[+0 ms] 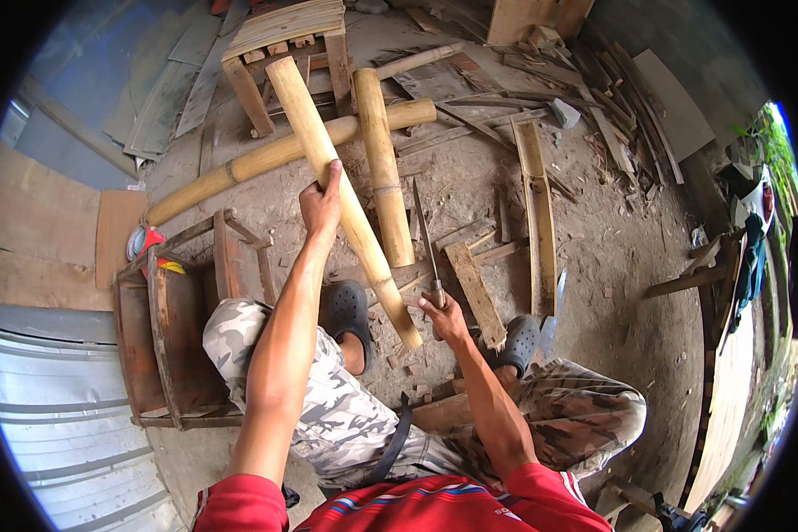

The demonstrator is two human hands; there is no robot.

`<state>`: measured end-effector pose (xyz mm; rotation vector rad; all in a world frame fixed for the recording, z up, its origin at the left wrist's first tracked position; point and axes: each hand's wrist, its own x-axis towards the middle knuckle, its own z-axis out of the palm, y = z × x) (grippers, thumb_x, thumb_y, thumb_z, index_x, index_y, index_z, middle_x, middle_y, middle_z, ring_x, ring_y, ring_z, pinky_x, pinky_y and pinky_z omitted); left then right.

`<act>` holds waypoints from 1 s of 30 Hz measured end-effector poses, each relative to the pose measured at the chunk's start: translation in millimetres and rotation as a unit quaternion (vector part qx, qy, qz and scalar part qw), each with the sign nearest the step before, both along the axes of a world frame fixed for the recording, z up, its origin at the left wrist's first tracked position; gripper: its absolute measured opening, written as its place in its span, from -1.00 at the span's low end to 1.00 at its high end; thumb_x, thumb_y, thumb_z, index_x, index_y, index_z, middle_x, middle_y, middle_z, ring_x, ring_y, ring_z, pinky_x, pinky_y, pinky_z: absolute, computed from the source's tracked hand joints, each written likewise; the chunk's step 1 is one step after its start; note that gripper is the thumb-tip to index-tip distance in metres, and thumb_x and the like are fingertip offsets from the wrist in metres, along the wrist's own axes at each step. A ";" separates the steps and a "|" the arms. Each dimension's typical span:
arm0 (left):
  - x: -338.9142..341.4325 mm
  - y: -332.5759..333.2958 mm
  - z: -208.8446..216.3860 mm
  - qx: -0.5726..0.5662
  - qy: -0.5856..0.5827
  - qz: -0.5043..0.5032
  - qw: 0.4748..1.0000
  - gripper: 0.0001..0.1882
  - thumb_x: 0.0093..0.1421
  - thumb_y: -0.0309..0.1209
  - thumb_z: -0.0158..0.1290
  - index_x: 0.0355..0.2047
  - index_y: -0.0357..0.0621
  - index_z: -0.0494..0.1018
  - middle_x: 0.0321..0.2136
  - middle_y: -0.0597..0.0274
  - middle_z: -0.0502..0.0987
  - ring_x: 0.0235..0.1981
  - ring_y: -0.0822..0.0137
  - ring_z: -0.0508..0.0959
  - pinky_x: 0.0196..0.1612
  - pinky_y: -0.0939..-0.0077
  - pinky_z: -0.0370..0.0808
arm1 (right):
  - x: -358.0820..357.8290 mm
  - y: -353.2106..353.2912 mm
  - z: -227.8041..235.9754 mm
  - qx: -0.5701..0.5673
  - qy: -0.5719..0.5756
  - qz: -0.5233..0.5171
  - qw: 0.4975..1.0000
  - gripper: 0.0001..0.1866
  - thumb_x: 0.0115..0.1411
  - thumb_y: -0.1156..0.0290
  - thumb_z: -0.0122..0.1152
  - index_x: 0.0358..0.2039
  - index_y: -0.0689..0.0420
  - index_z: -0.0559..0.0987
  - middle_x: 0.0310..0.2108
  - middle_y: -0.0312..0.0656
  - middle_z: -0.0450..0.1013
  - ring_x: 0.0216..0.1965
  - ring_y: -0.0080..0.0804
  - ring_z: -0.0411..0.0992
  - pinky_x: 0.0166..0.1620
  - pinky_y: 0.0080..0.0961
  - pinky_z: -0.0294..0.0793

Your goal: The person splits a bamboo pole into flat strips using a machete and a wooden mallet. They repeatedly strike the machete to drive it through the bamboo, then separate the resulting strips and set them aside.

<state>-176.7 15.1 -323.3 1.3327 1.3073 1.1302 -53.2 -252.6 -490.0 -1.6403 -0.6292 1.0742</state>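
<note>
My left hand (pixel 322 202) is wrapped round a long bamboo pole (pixel 356 217), which slants from the far left down toward my knees. In my right hand (pixel 443 317) is the wooden handle of a long-bladed knife (pixel 425 228), its narrow dark blade pointing away from me. The blade is apart from the pole, just to its right. Beyond the held pole lies a shorter bamboo piece (pixel 382 168) across a longer bamboo pole (pixel 257 166) on the ground. A split bamboo half (pixel 535 208) rests farther right.
A wooden frame (pixel 158 346) stands at my left, a slatted wooden stool (pixel 284 31) at the far side. Near my right shoe (pixel 518 342) are a rough wood block (pixel 474 295) and a metal blade (pixel 553 317). Scrap boards (pixel 607 115) are piled at the far right.
</note>
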 end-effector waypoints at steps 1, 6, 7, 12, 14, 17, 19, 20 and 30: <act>0.4 0.8 -3.5 -0.008 -0.006 -0.002 1.000 -0.30 0.16 0.20 0.18 -0.41 -0.39 0.60 -0.51 0.07 0.60 -0.45 0.31 0.53 -0.30 0.36 0.47 | -2.5 1.3 2.0 0.008 0.013 0.010 1.000 -0.44 0.11 0.08 0.43 -0.07 0.29 0.57 -0.29 -0.16 0.55 -0.23 -0.38 0.50 -0.08 -0.37 0.47; -0.1 5.1 -14.6 -0.035 0.005 -0.012 0.999 -0.31 0.15 0.18 0.20 -0.44 -0.40 0.60 -0.50 0.06 0.60 -0.45 0.30 0.52 -0.29 0.30 0.46 | -19.0 8.1 24.3 0.068 0.178 0.017 0.982 -0.48 0.06 0.27 0.52 -0.06 0.31 0.56 -0.26 -0.18 0.55 -0.19 -0.40 0.49 -0.06 -0.41 0.48; 0.5 5.0 -14.8 -0.041 0.003 -0.020 0.999 -0.31 0.15 0.18 0.20 -0.45 -0.40 0.60 -0.51 0.06 0.60 -0.45 0.30 0.52 -0.29 0.30 0.46 | -16.1 7.2 28.5 0.003 0.124 0.036 0.992 -0.53 0.04 0.30 0.53 -0.15 0.31 0.56 -0.30 -0.19 0.54 -0.25 -0.42 0.48 -0.14 -0.44 0.49; 7.7 4.2 -13.2 -0.093 -0.053 -0.061 0.992 -0.38 0.24 0.10 0.14 -0.28 -0.39 0.59 -0.37 0.06 0.63 -0.40 0.30 0.54 -0.25 0.28 0.49 | -16.9 4.9 32.4 0.001 0.174 0.010 0.985 -0.62 0.05 0.32 0.52 -0.24 0.26 0.55 -0.35 -0.21 0.53 -0.37 -0.46 0.46 -0.27 -0.45 0.47; 7.5 5.3 -12.6 -0.119 -0.081 -0.088 0.986 -0.38 0.27 0.08 0.11 -0.15 -0.40 0.54 -0.31 0.05 0.62 -0.37 0.27 0.59 -0.22 0.27 0.56 | -16.0 4.8 33.2 0.014 0.202 0.001 0.979 -0.63 0.05 0.32 0.52 -0.25 0.25 0.55 -0.37 -0.23 0.53 -0.39 -0.48 0.45 -0.30 -0.46 0.47; 7.7 3.0 -6.6 -0.158 -0.086 -0.139 0.974 -0.34 0.30 0.07 0.06 0.02 -0.39 0.44 -0.23 0.03 0.60 -0.33 0.22 0.65 -0.19 0.26 0.65 | -11.6 2.7 39.4 0.021 0.230 0.003 0.973 -0.65 0.06 0.33 0.51 -0.26 0.24 0.55 -0.38 -0.24 0.52 -0.40 -0.49 0.45 -0.31 -0.47 0.47; 6.2 2.9 -6.9 -0.150 -0.084 -0.151 0.973 -0.36 0.30 0.07 0.05 0.04 -0.34 0.44 -0.20 0.04 0.59 -0.28 0.24 0.63 -0.19 0.26 0.63 | -10.8 3.9 41.6 0.013 0.229 0.016 0.973 -0.66 0.06 0.33 0.51 -0.27 0.23 0.55 -0.40 -0.24 0.52 -0.41 -0.50 0.44 -0.32 -0.48 0.47; 4.3 3.0 -6.9 -0.159 -0.087 -0.147 0.972 -0.35 0.31 0.08 0.04 0.05 -0.32 0.44 -0.19 0.05 0.58 -0.26 0.24 0.62 -0.18 0.25 0.62 | -12.6 5.1 42.5 0.008 0.219 0.020 0.975 -0.66 0.07 0.32 0.51 -0.27 0.23 0.55 -0.40 -0.24 0.52 -0.42 -0.50 0.44 -0.31 -0.47 0.47; 13.6 -10.2 21.3 -0.179 -0.109 -0.169 0.963 -0.26 0.24 0.19 0.06 0.03 -0.32 0.46 -0.18 0.07 0.57 -0.21 0.27 0.58 -0.21 0.29 0.54 | -13.0 3.0 28.6 0.026 0.283 0.016 0.959 -0.67 0.15 0.28 0.43 -0.23 0.24 0.55 -0.36 -0.25 0.50 -0.39 -0.47 0.45 -0.29 -0.44 0.45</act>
